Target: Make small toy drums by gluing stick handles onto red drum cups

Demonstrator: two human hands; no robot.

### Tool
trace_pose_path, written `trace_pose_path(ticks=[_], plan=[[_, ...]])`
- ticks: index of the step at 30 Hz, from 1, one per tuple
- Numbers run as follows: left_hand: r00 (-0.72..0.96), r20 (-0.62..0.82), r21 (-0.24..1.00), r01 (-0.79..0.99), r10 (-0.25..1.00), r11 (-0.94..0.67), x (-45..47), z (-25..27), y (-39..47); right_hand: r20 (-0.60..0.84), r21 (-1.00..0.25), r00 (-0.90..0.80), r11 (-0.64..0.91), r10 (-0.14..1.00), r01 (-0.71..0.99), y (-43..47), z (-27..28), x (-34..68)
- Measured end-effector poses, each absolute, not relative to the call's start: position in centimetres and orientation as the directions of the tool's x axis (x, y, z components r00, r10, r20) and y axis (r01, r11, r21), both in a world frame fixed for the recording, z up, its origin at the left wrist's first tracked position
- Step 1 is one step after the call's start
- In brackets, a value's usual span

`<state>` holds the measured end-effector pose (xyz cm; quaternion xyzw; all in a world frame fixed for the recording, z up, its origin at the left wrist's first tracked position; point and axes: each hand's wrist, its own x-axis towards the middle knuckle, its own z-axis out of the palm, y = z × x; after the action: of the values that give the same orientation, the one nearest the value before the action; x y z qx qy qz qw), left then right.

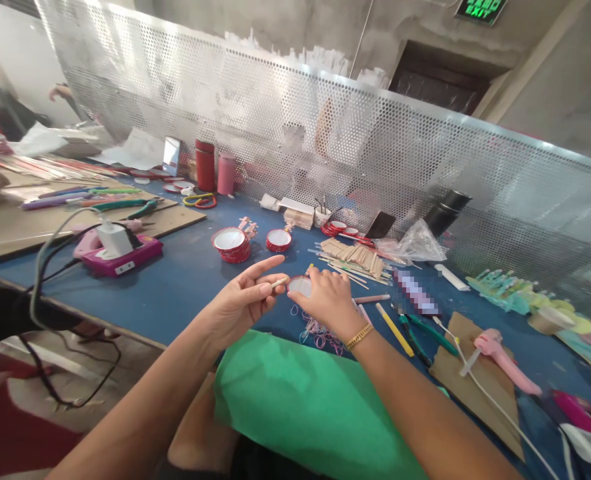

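My left hand [238,300] pinches a short pale stick [279,283] between thumb and fingers, with its index finger stretched forward. Close beside it, my right hand [331,300] grips a small round disc [300,287] with a red rim and whitish face. The right fingers partly cover the disc. The stick's tip is near the disc's rim; I cannot tell whether they touch. Beyond my hands stand two stacks of similar red-rimmed discs, a larger stack [233,248] and a smaller stack [278,241]. Thin colored elastic bands [320,333] lie under my right wrist.
A pile of wooden sticks [358,259] lies behind my right hand. To the right are a yellow marker [394,330], green-handled pliers [430,333] and a pink glue gun [508,363] on cardboard. At left sits a magenta power strip [125,257] with cables. A perforated metal screen [255,113] stands behind.
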<state>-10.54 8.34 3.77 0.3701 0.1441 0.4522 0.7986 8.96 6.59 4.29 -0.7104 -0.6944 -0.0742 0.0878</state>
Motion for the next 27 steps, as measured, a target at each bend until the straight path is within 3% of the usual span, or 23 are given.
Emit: trace_pose_path(ticks=[4, 9, 12, 16, 20, 27], plan=[[0.552, 0.091, 0.725, -0.607, 0.829, 0.325, -10.9, 4.0, 8.5, 0.178, 0.003, 0.034, -0.035, 0.983, 0.999, 8.0, 3.8, 7.9], [0.561, 0.1, 0.725, -0.606, 0.822, 0.326, -10.6, 4.3, 8.7, 0.217, -0.081, 0.036, -0.019, 0.975, 0.997, 8.1, 3.7, 8.5], [0.588, 0.101, 0.736, -0.587, 0.803, 0.337, -10.1, 4.5, 8.8, 0.385, -0.176, 0.021, 0.051, 0.923, 0.983, 6.5, 4.5, 10.1], [0.653, 0.096, 0.775, -0.523, 0.752, 0.356, -8.8, 5.3, 9.6, 0.677, -0.267, -0.101, 0.372, 0.729, 0.889, 1.9, 5.4, 13.0], [0.718, 0.104, 0.806, -0.466, 0.688, 0.364, -6.6, 6.2, 11.1, 0.743, -0.227, -0.18, 0.495, 0.645, 0.839, -3.0, 5.1, 14.8], [0.811, 0.046, 0.812, -0.371, 0.584, 0.451, -2.7, 5.6, 13.2, 0.716, -0.151, -0.279, 0.532, 0.64, 0.833, -5.6, 3.0, 15.7]])
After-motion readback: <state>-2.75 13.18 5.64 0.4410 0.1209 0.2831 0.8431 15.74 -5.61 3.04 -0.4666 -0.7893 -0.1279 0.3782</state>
